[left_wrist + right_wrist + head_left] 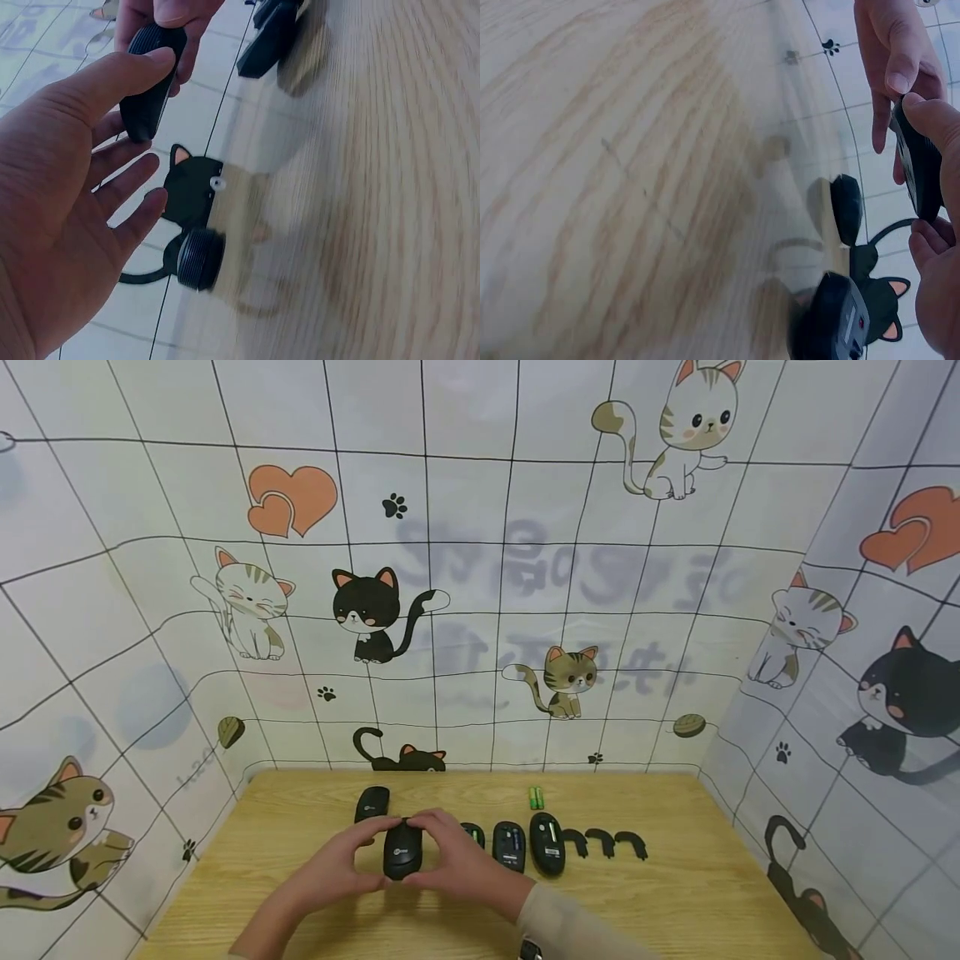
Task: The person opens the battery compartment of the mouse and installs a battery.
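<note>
Blk mouse [402,850] is held up off the wood table [697,902], logo face toward the head cam, between the 2 hands. L hand [337,864] pinches its left side w/ thumb + index, remaining fingers loosely spread; R hand [461,864] pinches the right side, thumb at the near end, index at the far end.

Handling (judgement): prob. light, stiff hard plastic; smooth top likely a bit slippery. Fine ridges show on part of its rim in the L wrist view, so the sides look like the best hold, approx. mid-length. Avoid squeezing hard across the top shell, as any thin cover could flex or pop. Can't tell if there's a batt. inside; that'd add wt.

Nearby: 1 more mouse [372,802] just behind L hand, 3 underside-up mice [547,845] to the right, green batts [536,798] + 3 curved dark pieces [631,843], prob. rigid but thin; pick up by edges.
</note>
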`<state>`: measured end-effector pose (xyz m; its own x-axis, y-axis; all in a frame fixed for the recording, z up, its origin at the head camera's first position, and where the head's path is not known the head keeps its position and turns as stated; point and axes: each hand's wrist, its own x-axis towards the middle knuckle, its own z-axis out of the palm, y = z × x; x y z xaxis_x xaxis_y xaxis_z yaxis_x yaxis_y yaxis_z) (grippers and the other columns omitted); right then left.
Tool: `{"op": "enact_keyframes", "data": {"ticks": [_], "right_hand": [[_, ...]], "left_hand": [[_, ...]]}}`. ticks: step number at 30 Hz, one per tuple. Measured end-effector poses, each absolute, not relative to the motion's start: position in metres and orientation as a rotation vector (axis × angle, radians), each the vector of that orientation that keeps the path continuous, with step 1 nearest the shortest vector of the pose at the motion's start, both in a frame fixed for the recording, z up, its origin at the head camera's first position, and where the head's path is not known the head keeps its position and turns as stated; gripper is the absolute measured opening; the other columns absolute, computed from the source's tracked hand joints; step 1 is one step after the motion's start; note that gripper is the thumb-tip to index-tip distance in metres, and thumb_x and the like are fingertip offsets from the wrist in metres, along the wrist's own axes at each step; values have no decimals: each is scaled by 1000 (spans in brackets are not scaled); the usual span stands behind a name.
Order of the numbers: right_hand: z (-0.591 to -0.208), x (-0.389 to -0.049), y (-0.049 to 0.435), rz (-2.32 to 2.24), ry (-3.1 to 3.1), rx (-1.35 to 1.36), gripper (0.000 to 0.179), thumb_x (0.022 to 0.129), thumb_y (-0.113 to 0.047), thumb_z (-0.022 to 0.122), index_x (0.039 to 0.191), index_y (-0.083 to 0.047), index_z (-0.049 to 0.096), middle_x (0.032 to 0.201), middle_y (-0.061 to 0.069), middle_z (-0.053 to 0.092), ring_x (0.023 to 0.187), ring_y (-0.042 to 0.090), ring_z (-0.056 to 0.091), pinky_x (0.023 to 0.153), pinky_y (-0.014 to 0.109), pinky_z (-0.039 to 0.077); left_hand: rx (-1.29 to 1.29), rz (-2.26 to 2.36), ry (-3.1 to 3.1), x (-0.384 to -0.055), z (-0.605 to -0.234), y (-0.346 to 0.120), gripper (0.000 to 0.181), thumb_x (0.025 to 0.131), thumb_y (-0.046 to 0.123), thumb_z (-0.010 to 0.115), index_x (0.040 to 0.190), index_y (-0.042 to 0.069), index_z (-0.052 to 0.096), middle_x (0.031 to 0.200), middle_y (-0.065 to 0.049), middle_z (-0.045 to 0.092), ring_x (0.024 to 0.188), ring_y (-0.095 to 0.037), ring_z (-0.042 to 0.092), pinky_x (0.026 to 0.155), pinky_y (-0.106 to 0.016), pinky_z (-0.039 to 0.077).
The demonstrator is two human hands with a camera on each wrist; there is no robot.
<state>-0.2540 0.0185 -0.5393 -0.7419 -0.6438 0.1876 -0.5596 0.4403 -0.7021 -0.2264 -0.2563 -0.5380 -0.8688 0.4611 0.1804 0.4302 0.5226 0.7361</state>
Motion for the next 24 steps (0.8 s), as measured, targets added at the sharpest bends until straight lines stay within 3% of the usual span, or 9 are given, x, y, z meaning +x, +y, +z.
{"op": "enact_keyframes", "data": {"ticks": [11, 24], "right_hand": [[-535, -254, 48, -1255, 2565, -1086, 77, 94, -42, 92, 158, -23, 55, 160, -3, 48, 147, 21, 50, 119, 49, 49], [-539, -255, 86, -1235, 2589, -1089, 78, 94, -49, 89, 159, -24, 54, 162, -4, 47, 147, 22, 52, 118, 51, 51]], "left_hand": [[858, 1311, 2699, -228, -535, -229, 81, 91, 26, 93, 162, 21, 55, 165, -1, 54, 150, -32, 52, 116, -50, 52], [937, 1311, 2692, -236, -546, -195, 81, 93, 31, 93, 164, 22, 53, 167, 0, 52, 151, -31, 51, 113, -49, 54]]}}
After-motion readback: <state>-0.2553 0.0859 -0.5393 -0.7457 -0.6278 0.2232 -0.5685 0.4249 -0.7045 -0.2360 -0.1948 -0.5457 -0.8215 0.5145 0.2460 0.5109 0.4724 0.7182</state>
